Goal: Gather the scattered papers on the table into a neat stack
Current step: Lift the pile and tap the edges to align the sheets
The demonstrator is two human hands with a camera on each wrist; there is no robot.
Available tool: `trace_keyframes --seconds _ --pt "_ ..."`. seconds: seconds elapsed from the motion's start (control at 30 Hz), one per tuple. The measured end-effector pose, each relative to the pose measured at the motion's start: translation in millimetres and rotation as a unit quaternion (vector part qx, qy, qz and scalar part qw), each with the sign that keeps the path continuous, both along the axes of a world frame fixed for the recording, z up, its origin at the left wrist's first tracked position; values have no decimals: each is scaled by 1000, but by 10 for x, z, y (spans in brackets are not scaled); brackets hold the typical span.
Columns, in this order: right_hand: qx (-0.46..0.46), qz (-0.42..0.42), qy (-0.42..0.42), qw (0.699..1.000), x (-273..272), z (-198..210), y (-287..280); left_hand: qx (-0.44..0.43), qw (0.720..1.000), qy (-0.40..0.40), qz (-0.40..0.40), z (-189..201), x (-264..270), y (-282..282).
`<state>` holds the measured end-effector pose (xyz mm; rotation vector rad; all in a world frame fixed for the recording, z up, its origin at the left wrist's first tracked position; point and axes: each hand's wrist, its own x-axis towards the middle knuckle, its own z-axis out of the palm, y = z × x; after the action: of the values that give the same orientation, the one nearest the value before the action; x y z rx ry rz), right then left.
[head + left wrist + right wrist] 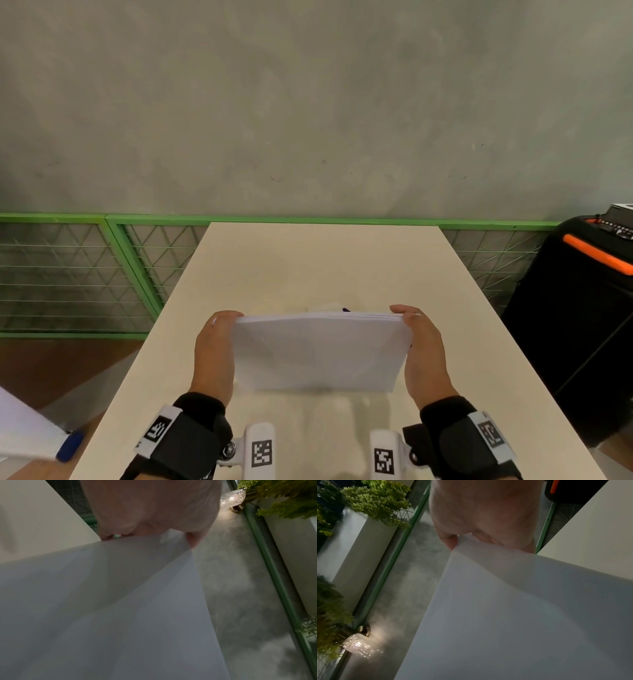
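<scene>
Nearest the camera, the left hand [214, 356] and the right hand [423, 356] each clasp one side edge of a sheaf of plain white paper sheets [320, 353], held upright between them with its lower edge at or just above the pale cream rectangular worktop [308, 267]; whether that edge touches the surface I cannot tell. The left fingers [193, 540] are curled over the top left corner, the thumb side towards the camera; the right fingers [448, 540] pinch the top right corner in the same way; both hands are holding the sheaf, neither loose.

As to progress, the gathering looks done: no stray sheet shows on the worktop in the head view, though the ground behind the sheaf is hidden, and a small dark purple tip [346, 310] peeks just over the top edge, too small to identify. What seems left is squaring the edges by tapping and then laying the sheaf flat.

The sheaf is thin and blank on its near face; along the top, several sheet edges show as fine lines, fairly even but not perfectly flush near the right corner; the face bows slightly, so it will flex easily.

Beyond the worktop's far edge runs a green metal mesh rail [137, 260] before a grey wall.
</scene>
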<state>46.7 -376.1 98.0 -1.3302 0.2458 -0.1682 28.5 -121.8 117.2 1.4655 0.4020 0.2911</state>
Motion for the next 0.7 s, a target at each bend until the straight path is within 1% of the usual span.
trace_keyframes --seconds 0.07,0.17,0.27,0.37,0.4,0.47,0.53,0.6,0.7 --pt "-1 -4 10 1000 33 11 -3 21 1000 -5 5 -8 18 6" --pt "-1 7 25 1000 42 36 -14 22 1000 0 5 28 15 4" --pt "-22 40 6 999 17 -22 -46 14 1000 -9 14 -2 28 21" --pt "-70 54 11 996 -24 -151 -61 -42 999 -12 -17 -5 -17 -2" --pt "-75 48 20 996 -38 -190 -67 -47 998 -17 -34 -31 -32 0" --pt "-81 50 34 995 -63 -258 -92 -19 998 -28 -59 -125 -41 41" --pt "-77 76 33 994 -90 -279 -122 -19 998 -11 -65 -271 -47 107" --pt "-57 94 37 993 -99 -282 -134 -8 998 23 -65 -362 -77 126" --pt "-40 87 32 995 -68 -281 -121 -8 997 36 -65 -361 -90 107"
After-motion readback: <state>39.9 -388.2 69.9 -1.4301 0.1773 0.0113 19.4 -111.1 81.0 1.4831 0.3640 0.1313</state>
